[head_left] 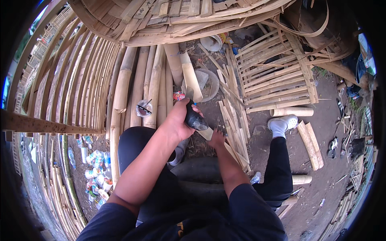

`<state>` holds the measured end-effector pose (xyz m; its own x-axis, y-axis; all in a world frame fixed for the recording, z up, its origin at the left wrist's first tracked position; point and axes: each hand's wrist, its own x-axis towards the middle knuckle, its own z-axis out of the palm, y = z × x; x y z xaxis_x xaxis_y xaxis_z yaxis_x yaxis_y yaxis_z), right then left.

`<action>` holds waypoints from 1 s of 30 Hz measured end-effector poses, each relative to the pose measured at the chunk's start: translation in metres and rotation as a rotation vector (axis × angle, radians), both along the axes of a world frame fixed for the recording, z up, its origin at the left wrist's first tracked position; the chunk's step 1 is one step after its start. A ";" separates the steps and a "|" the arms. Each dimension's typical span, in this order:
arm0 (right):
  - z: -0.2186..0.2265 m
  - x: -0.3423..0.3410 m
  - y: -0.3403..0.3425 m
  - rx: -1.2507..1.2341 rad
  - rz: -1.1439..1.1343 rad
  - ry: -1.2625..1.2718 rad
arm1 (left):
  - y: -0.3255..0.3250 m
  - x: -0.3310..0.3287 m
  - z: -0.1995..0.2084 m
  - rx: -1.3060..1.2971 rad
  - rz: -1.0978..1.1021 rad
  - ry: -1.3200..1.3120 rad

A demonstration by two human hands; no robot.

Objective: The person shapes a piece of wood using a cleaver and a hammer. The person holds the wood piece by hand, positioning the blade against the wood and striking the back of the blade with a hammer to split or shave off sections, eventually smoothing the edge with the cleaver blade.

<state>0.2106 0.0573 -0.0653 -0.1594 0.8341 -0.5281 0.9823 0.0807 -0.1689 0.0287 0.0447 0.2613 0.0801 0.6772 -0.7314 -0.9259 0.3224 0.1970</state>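
**A bamboo strip (pixel 190 74) and a knife (pixel 196 120), held just right of the bamboo poles (pixel 155 76)**

Largest is the woven bamboo piece (pixel 189 24), arching across the far end of the poles. Left of the poles is a slatted panel (pixel 52 125) (upright or leaning, I cannot tell). The poles themselves lie side by side, perhaps so that they keep one another from rolling. Well to their right is a smaller slatted frame (pixel 302 68), and nearer them, behind the strip, sits a grey basin (pixel 217 84).

The strip slants just right of the poles, its broad end pointing away from the person, which probably leaves the near end free for gripping. The knife lies across its middle; whether the blade touches it is hard to make out. Right of the poles too, the left hand (pixel 179 120) has its fingers clamped around the black handle, likely for firm control. The right hand (pixel 217 138), farther right, has its fingers closed on the strip's near end, presumably to stop it twisting. Smallest, a clear cup (pixel 141 109) rests on the poles, perhaps to stay off the soil yet within reach.
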 end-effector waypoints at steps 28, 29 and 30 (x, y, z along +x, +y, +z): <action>0.206 0.058 0.026 0.500 -0.118 0.521 | 0.008 0.033 0.041 0.170 -0.081 -0.103; 0.205 0.059 0.028 0.547 -0.140 0.539 | 0.004 0.028 0.045 0.217 -0.097 -0.181; 0.209 0.060 0.028 0.567 -0.145 0.560 | 0.003 0.022 0.044 0.236 -0.100 -0.162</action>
